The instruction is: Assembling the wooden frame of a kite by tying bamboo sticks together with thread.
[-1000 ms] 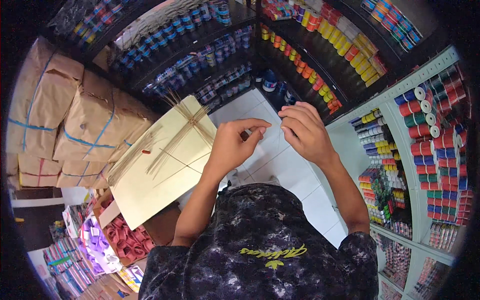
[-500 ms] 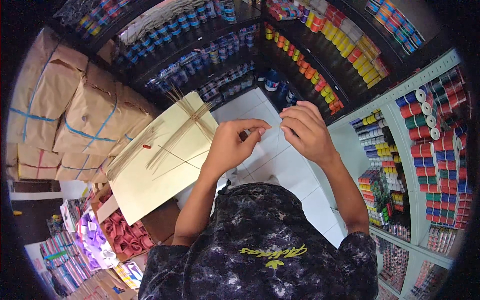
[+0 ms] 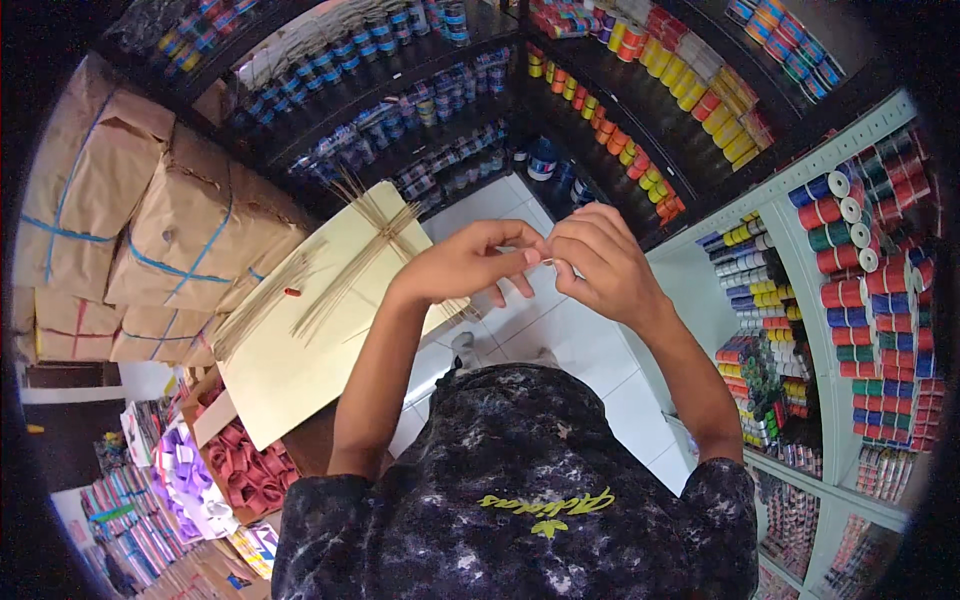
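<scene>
My left hand (image 3: 480, 262) and my right hand (image 3: 598, 262) meet above the white floor, in front of my chest. Thumb and fingers of both are pinched around a thin pale strand (image 3: 547, 262), which bends in a small curve between them. Its exact kind is too small to make out. Below my left hand, a few thin stick ends (image 3: 462, 312) show by the corner of a pale yellow board (image 3: 330, 370). On that board lie a tied bundle of thin brown sticks (image 3: 385, 235), more loose sticks (image 3: 262, 300) and a small red piece (image 3: 291, 292).
Large paper-wrapped parcels (image 3: 185, 210) are stacked at the left. A cardboard box of red ribbon rolls (image 3: 255, 470) stands beside the board. Dark shelves with colourful spools (image 3: 690, 90) run along the back; a pale green shelf unit (image 3: 790, 260) is close at the right.
My hands have come together from a small gap, the left moving right and rotating. A thin stick that crossed over the board no longer shows there.
</scene>
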Demonstrator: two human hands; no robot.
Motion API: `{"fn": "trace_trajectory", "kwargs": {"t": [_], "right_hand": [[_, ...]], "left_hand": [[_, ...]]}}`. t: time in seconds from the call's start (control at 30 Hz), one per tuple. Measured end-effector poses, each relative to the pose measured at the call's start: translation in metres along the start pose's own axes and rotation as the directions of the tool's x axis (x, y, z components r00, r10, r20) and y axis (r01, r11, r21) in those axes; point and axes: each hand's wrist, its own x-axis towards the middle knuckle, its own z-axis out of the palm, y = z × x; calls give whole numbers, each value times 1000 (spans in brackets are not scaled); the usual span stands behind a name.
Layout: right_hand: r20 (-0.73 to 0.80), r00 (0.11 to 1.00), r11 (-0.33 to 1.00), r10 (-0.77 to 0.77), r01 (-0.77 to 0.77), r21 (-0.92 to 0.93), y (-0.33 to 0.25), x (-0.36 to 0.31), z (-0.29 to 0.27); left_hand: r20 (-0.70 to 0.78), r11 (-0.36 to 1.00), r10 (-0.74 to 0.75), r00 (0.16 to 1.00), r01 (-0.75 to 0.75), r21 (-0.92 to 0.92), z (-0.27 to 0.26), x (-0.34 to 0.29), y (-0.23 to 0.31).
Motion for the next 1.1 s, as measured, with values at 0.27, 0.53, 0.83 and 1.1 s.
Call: {"fn": "trace_trajectory", "kwargs": {"t": [0.27, 0.53, 0.83, 1.1], "right_hand": [[-44, 999, 999, -24, 23, -38, 1, 1, -1], [-36, 999, 999, -14, 12, -46, 4, -3, -6], [-65, 998, 999, 15, -18, -43, 7, -7, -10], [-75, 997, 999, 35, -38, -35, 9, -7, -12]], "left_hand": [[285, 986, -82, 955, 119, -117, -21, 29, -7], [289, 982, -115, 950, 152, -108, -20, 35, -2], [197, 990, -106, 975, 121, -69, -15, 38, 8], [169, 992, -104, 980, 115, -55, -15, 42, 12]]}}
